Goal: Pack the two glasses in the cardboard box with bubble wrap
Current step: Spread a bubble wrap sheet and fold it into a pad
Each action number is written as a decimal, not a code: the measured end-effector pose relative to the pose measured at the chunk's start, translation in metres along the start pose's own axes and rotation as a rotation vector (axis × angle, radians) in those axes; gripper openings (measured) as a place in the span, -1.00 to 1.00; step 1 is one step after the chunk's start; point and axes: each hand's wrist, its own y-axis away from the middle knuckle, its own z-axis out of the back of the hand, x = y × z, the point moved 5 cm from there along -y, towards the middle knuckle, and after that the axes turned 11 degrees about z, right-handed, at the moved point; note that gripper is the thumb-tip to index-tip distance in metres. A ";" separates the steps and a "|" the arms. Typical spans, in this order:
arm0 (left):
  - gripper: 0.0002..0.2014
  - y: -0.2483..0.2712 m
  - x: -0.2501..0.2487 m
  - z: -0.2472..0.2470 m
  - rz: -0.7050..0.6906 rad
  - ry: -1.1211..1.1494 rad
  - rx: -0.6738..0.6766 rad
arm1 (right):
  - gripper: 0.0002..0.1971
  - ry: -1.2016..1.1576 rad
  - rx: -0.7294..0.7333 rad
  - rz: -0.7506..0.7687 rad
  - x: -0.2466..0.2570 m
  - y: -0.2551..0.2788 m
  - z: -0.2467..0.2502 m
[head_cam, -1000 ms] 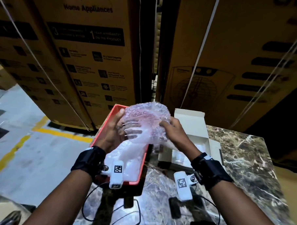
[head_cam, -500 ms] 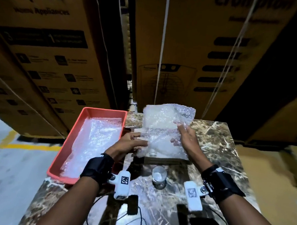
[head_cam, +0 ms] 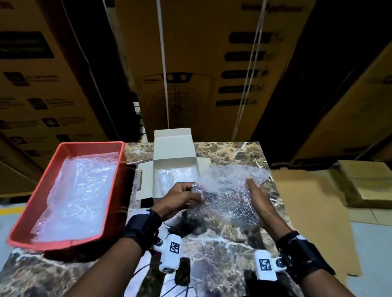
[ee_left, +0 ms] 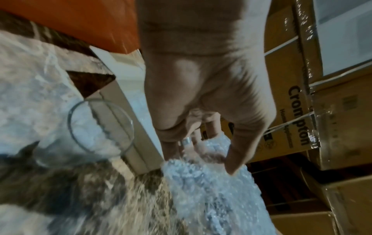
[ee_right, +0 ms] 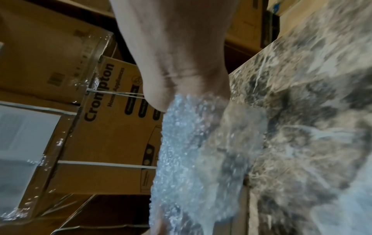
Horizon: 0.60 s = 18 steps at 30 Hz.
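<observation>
A sheet of bubble wrap point(head_cam: 228, 191) hangs between both hands just above the marble table point(head_cam: 217, 248), in front of and to the right of the open white cardboard box point(head_cam: 172, 147). My left hand point(head_cam: 192, 193) pinches its left edge, thumb on top in the left wrist view. My right hand point(head_cam: 251, 184) grips the right side, its fingers hidden behind the wrap point(ee_right: 191, 151). One clear glass point(head_cam: 163, 179) lies inside the box beside some wrap. The other glass point(ee_left: 100, 127) stands bare on the table by the box's front, largely hidden under my left hand in the head view.
A red tray point(head_cam: 60, 243) lined with bubble wrap sits on the table's left side. Tall brown cartons point(head_cam: 209, 58) rise right behind the table. Flattened cardboard point(head_cam: 305, 199) covers the floor to the right. Cables point(head_cam: 169, 291) trail at the near edge.
The bubble wrap sheet travelled from above the red tray, across the box, down to the table right of the box. Both hands kept hold of it; the head view swung right.
</observation>
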 end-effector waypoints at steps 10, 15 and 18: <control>-0.67 -0.034 0.058 -0.038 0.029 -0.158 -0.281 | 0.09 0.173 0.094 -0.113 -0.064 0.007 0.053; -0.43 -0.036 0.091 -0.048 0.112 -0.390 -0.256 | 0.04 0.404 0.127 -0.087 -0.086 0.017 0.066; -0.25 -0.034 0.105 -0.052 0.135 -0.529 -0.204 | -0.08 0.599 0.140 -0.055 -0.097 0.017 0.071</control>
